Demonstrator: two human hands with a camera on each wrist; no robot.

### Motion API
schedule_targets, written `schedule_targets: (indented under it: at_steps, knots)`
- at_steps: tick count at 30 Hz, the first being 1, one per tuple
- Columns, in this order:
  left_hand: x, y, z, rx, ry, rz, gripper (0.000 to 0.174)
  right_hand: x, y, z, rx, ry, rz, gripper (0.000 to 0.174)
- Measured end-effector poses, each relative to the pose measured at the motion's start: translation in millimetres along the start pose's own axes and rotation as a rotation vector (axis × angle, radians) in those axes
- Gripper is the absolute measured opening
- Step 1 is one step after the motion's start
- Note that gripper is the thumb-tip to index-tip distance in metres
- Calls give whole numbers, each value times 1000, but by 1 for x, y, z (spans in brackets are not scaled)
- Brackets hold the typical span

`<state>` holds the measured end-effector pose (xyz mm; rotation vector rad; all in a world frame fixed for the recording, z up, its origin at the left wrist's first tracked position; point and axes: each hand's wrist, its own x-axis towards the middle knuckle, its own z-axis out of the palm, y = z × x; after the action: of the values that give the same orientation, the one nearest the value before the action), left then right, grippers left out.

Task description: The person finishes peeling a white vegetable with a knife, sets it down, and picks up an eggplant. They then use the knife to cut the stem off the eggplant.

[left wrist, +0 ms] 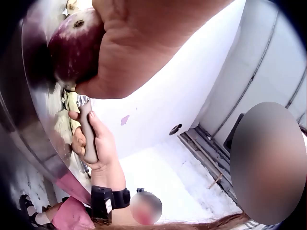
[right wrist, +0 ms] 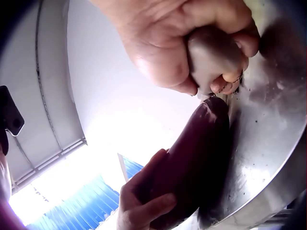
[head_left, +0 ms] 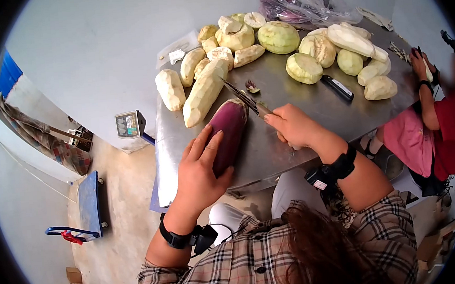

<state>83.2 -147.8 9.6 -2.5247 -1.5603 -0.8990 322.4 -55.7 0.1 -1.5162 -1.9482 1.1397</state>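
A purple eggplant lies on the metal table, its far end facing the blade. My left hand holds its near part, fingers spread over its side and thumb along the near end. My right hand grips the grey handle of a metal-bladed tool, whose blade reaches over the table beside the eggplant's far end. In the left wrist view the eggplant shows its rounded end under my palm. The right wrist view shows the handle close to the eggplant's tip; whether the blade touches it, I cannot tell.
Several peeled pale eggplants and round ones lie across the table's far side. A dark-handled tool and a small purple scrap are nearer. Behind is a plastic bag; a scale stands left. Another person is at right.
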Motion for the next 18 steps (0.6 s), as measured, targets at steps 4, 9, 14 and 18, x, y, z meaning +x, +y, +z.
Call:
schedule_targets:
  at_steps: [4, 9, 14, 18]
  knots:
    - [0, -5, -2, -71, 6, -52, 72, -14, 6, 3, -284, 119, -173, 37]
    - [3, -6, -8, -169, -23, -113, 71, -51, 15, 3, -555, 204, -244, 33]
    - [4, -10, -13, -206, -59, -108, 71, -69, 13, -4, -648, 191, -211, 29]
    - [2, -14, -9, -166, -29, -57, 71, -58, 5, -4, -700, 206, -214, 31]
